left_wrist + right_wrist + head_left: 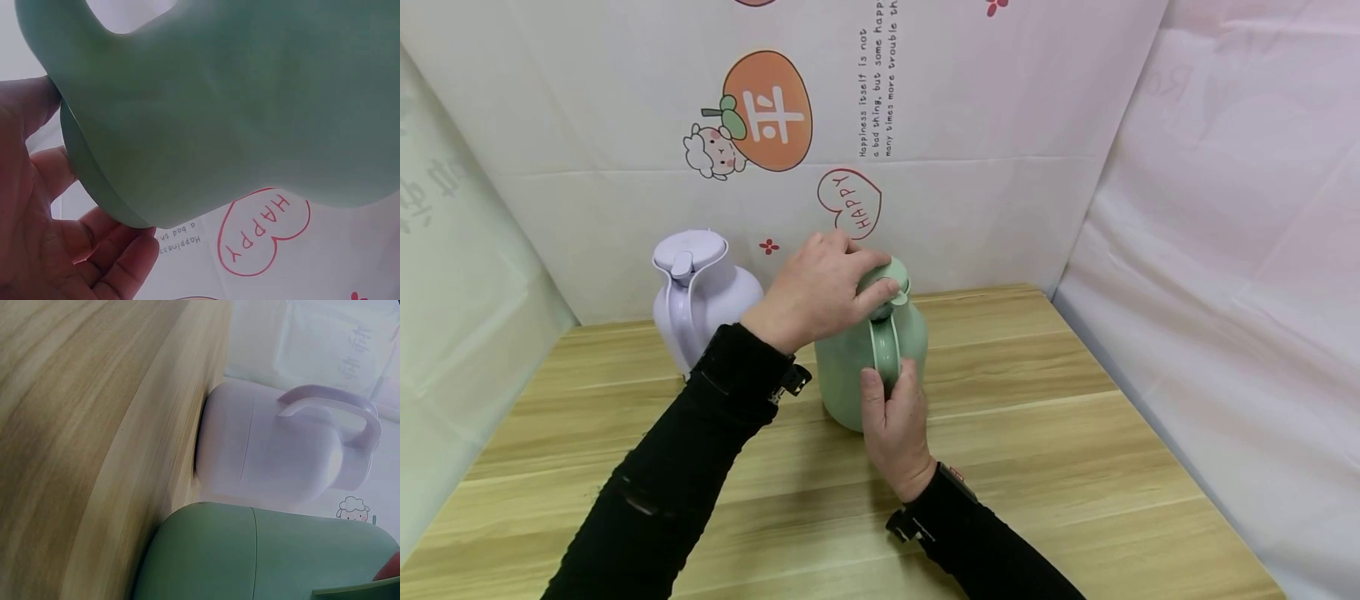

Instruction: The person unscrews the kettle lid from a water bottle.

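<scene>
The green jug stands upright on the wood-grained table, near its far edge, with the lilac jug to its left and a printed cloth hanging behind. Both hands are occupied with the green one. The left hand grasps the round lid from above and the left, its thumb on the near side and, in the left wrist view, its fingers bent about the rim. The right hand holds the lower part of the handle, thumb on one side and fingers on the other; the right wrist view catches only a sliver of that hand, so how far its fingers wrap round is hard to tell. The body looks like stiff, smooth plastic that should not give under a squeeze, and its broad, rounded sides could prove slippery to a bare palm. It would probably feel moderately heavy, more so if filled, though nothing shows whether there is liquid inside. The handle seems the surest place to take the weight, best gripped with the whole hand higher up its loop; the lid suits a steadying touch and should not be trusted for lifting.
</scene>
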`<state>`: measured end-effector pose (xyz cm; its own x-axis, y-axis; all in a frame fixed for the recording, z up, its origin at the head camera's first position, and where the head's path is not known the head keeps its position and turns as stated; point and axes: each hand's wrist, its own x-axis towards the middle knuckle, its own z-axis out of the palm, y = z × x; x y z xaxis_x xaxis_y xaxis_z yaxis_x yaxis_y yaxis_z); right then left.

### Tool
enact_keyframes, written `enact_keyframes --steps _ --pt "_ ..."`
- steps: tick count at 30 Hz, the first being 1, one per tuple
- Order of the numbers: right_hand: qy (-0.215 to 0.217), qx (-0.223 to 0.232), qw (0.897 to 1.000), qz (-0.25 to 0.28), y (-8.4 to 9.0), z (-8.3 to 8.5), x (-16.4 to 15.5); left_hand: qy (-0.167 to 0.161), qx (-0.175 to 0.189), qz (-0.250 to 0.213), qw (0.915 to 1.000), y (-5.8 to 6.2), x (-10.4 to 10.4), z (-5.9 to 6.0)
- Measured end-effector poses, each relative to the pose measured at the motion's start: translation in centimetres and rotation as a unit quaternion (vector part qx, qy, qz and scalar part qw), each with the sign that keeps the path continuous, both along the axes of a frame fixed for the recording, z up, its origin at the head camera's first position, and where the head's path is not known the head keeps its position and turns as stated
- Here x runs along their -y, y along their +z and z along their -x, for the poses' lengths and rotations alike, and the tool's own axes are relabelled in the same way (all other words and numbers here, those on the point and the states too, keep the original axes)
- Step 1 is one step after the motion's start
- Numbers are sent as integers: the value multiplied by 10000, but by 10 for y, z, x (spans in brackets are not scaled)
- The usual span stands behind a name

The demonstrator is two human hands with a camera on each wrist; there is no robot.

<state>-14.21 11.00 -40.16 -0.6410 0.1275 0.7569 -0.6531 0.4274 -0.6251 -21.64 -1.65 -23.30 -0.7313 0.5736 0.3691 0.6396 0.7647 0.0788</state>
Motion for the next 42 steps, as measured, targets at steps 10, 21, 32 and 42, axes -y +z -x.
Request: enact_keyframes --steps 10,21,32,42 --pt "4 -34 10000 -9 -1 0 0 114 -312 242 9992 0 -1 -4" --pt "-56 -39 10000 -46 0 0 0 449 -499 479 9966 0 -4 -9" --pt "-57 -53 9999 -70 -1 0 0 714 -969 531 9913 -4 -9 -13" --pt "-43 17 10000 -28 -1 1 -1 922 -1024 329 9899 -6 -13 -10"
